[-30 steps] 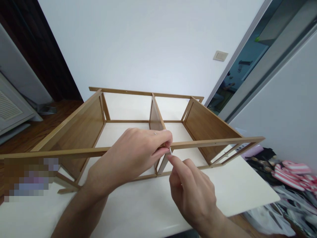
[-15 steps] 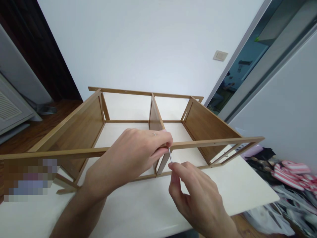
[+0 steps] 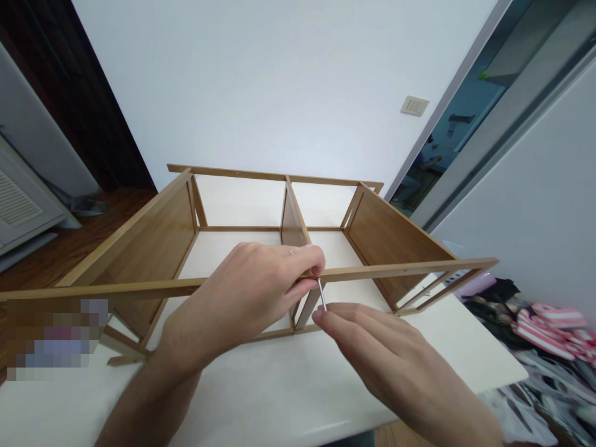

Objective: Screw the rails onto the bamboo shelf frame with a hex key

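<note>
A wooden furniture frame (image 3: 372, 271) with side panels and a middle divider (image 3: 294, 214) rests on a white tabletop. Where the near upper rail meets the divider, my left hand (image 3: 261, 282) is closed around the wood, thumb below and fingers over the top. From that joint a thin metal rod, seemingly a hex key (image 3: 322, 295), slants down toward me. My right hand (image 3: 386, 357) pinches its lower end between thumb and fingertips, the fingers fairly straight and together. The rod's upper tip is hidden at the rail beside my left fingertips.
The white table (image 3: 261, 391) reaches under the frame, its near edge close to me. Behind stands a white wall with a light switch (image 3: 414, 105). Clothes and plastic bags (image 3: 549, 329) lie heaped at the right. A white louvred cabinet (image 3: 23, 192) stands left.
My right hand has turned about the rod's lower end: its fingers, curled before, are now straighter and flatter, with the wrist farther right. My left hand and the frame stay put.
</note>
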{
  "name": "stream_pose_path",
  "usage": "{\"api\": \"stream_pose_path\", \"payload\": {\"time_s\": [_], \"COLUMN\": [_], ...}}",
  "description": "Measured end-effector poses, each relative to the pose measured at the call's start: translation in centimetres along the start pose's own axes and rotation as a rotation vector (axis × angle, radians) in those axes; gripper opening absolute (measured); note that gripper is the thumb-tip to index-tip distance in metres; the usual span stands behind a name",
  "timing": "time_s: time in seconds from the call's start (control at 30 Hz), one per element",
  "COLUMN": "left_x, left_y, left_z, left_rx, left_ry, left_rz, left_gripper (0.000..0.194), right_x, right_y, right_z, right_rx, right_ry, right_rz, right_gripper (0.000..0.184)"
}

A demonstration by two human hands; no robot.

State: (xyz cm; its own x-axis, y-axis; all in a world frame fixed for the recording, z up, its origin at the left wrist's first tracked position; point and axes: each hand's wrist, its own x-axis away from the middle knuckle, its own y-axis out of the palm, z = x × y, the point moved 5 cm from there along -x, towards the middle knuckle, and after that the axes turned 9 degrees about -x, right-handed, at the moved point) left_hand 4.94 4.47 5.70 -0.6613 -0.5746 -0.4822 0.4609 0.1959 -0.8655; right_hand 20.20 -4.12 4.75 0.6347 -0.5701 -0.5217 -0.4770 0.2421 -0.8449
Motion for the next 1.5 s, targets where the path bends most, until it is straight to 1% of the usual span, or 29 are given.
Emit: {"api": "stream_pose_path", "payload": {"time_s": [0.1, 0.23, 0.37, 0.47, 0.53, 0.6, 0.7, 0.77, 0.87, 0.93, 1.0, 1.07, 1.13, 1.23, 1.3, 1.4, 1.5], "left_x": [-0.1, -0.1, -0.1, -0.1, -0.1, 0.0, 0.0, 0.0, -0.1, -0.1, -0.1, -0.1, -0.1, 0.0, 0.0, -0.1, -0.1], "left_y": [-0.1, -0.1, 0.1, 0.2, 0.2, 0.2, 0.3, 0.3, 0.3, 0.3, 0.3, 0.3, 0.2, 0.2, 0.2, 0.3, 0.2], "left_z": [0.0, -0.1, -0.2, -0.2, -0.3, -0.4, -0.5, -0.5, -0.5, -0.4, -0.4, -0.4, -0.4, -0.4, -0.4, -0.3, -0.2], "left_rx": [0.003, -0.006, 0.007, 0.017, 0.016, 0.013, 0.017, 0.026, 0.040, 0.046, 0.048, 0.045, 0.035, 0.019, 0.017, 0.028, 0.020], "left_ry": [-0.002, -0.004, -0.006, -0.004, -0.005, -0.006, -0.013, -0.016, -0.022, -0.028, -0.029, -0.028, -0.025, -0.020, -0.014, -0.010, 0.001], "left_rz": [-0.003, 0.005, -0.005, -0.007, -0.007, -0.005, -0.008, -0.011, -0.014, -0.015, -0.015, -0.013, -0.002, 0.006, -0.004, -0.021, -0.009], "left_gripper": [0.014, 0.015, 0.015, 0.012, 0.013, 0.015, 0.015, 0.012, 0.009, 0.010, 0.012, 0.013, 0.014, 0.015, 0.014, 0.012, 0.014], "right_x": [-0.6, -1.0, -1.0, -1.3, -1.6, -1.8, -1.6, -1.3, -0.7, -0.3, 0.1, 0.3, 0.1, -0.3, -0.6, -1.1, -1.9], "right_y": [-1.1, -1.8, -1.8, -1.8, -2.0, -2.1, -1.7, -1.2, -0.4, 0.1, 0.3, 0.2, -0.2, -1.4, -2.1, -2.8, -3.4], "right_z": [-0.1, -0.3, -0.3, -0.2, -0.1, 0.2, 1.1, 1.7, 2.7, 2.9, 2.7, 2.2, 1.7, 1.0, 0.7, 0.5, 0.3], "right_rx": [0.142, 0.343, 0.383, 0.427, 0.424, 0.363, 0.189, 0.018, -0.249, -0.331, -0.276, -0.147, 0.008, 0.250, 0.367, 0.428, 0.425], "right_ry": [-0.065, -0.209, -0.381, -0.418, -0.401, -0.347, -0.224, -0.144, -0.014, 0.015, -0.052, -0.151, -0.242, -0.392, -0.510, -0.644, -0.700], "right_rz": [-0.043, -0.023, -0.053, -0.085, -0.082, -0.074, -0.096, -0.087, 0.013, 0.095, 0.172, 0.190, 0.159, 0.119, 0.085, -0.006, -0.080], "right_gripper": [0.033, 0.035, 0.034, 0.027, 0.023, 0.023, 0.022, 0.015, 0.005, 0.010, 0.023, 0.032, 0.029, 0.016, 0.009, 0.005, 0.014]}}
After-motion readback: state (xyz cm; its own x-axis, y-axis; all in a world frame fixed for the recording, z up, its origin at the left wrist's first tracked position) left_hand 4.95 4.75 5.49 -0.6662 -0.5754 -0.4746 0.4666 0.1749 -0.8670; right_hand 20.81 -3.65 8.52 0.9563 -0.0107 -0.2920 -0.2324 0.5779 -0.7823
